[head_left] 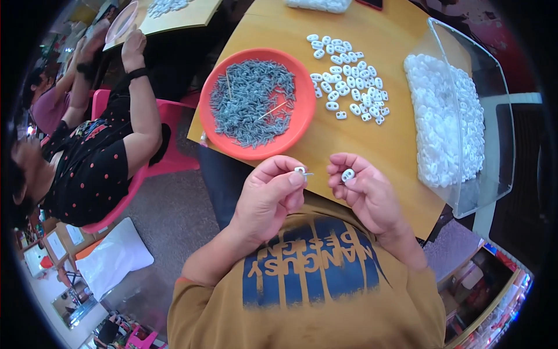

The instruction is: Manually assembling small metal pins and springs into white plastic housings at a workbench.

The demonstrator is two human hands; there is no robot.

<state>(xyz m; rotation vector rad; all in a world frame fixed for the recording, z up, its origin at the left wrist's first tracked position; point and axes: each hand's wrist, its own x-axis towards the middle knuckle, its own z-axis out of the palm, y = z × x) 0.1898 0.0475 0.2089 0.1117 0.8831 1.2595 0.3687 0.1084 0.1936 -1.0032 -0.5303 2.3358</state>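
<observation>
Between its thumb and fingers, my left hand [269, 191] pinches a small white plastic piece [299, 170]; a thin grey pin [309, 174] sticks out beside it toward the right. My right hand [372, 195] holds a white oval two-hole piece [347, 175] against its curled fingers with the thumb. Both hands are above the table's near edge, a short gap apart. Just beyond my left hand sits a round red-orange basin [306, 110] with a heap of small grey screw-like pins [250, 102] and two thin wooden sticks. Several loose white two-hole pieces [355, 109] lie on the tabletop right of it.
A clear plastic bin [494, 122] full of white pieces [442, 116] stands on the right of the wooden table [401, 198]. Another container of white pieces [318, 4] is at the far edge. On the left, a person [93, 145] sits on a pink chair [168, 136] at another table.
</observation>
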